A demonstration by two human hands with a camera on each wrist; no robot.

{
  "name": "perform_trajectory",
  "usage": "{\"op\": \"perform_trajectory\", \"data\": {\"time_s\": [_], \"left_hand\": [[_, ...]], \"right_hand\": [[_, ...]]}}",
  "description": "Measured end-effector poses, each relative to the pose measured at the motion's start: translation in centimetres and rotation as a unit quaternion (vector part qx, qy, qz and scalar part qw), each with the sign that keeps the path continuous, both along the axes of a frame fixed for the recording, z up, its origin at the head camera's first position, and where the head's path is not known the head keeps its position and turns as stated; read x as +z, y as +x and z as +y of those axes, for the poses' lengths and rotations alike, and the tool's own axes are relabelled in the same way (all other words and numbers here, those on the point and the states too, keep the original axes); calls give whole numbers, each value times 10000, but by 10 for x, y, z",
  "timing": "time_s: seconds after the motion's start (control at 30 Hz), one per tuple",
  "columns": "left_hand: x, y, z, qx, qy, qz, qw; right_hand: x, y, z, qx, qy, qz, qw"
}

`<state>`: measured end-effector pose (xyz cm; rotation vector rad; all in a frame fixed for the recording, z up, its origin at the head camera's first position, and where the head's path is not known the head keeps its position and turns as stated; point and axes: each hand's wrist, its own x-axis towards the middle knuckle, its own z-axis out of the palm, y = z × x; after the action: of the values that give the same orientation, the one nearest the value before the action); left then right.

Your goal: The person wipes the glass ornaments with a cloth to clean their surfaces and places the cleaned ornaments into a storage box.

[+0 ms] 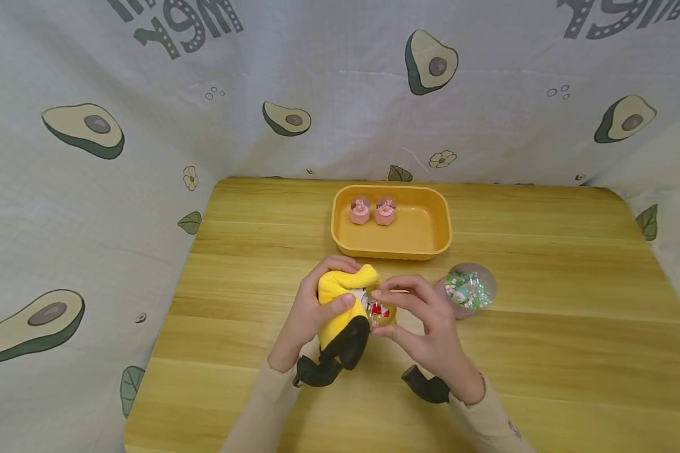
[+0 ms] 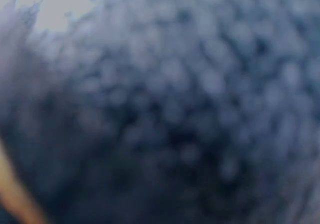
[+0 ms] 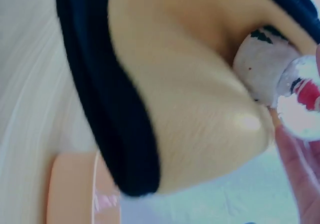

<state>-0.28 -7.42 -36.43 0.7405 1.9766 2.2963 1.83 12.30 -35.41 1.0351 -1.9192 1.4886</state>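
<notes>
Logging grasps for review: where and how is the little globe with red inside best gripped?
Likely a pinch across the near and far sides of the globe, coming from the right: its body is rounded, and the left hand and yellow-and-black soft item crowd its left.

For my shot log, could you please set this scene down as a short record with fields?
Left hand: grips a yellow-and-black cloth
Right hand: pinches a small snow globe with a red detail inside
Yellow tray: beyond the hands, holding two small pink-based snow globes side by side
Larger snow globe: outside the tray, beside the right hand
Surface: wood-grain table
Backdrop: avocado-print fabric
Left wrist view: too blurred to read
</notes>
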Motion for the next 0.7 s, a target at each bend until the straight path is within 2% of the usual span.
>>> {"op": "perform_trajectory", "data": {"time_s": [0.2,0.3,0.43,0.57,0.7], "left_hand": [[-2,0,-1,-121,128,-352,9992],[-3,0,0,-162,158,-295,9993],[-5,0,1,-63,169,-53,9998],[-3,1,2,61,164,155,9997],[1,2,3,169,134,471,9987]], "right_hand": [[2,-2,1,425,55,811,9958],[5,-4,1,457,15,1012,9938],[5,-5,1,393,-78,929,9949],[3,-6,1,146,-220,780,9966],[-2,-6,1,184,-579,403,9973]]}}
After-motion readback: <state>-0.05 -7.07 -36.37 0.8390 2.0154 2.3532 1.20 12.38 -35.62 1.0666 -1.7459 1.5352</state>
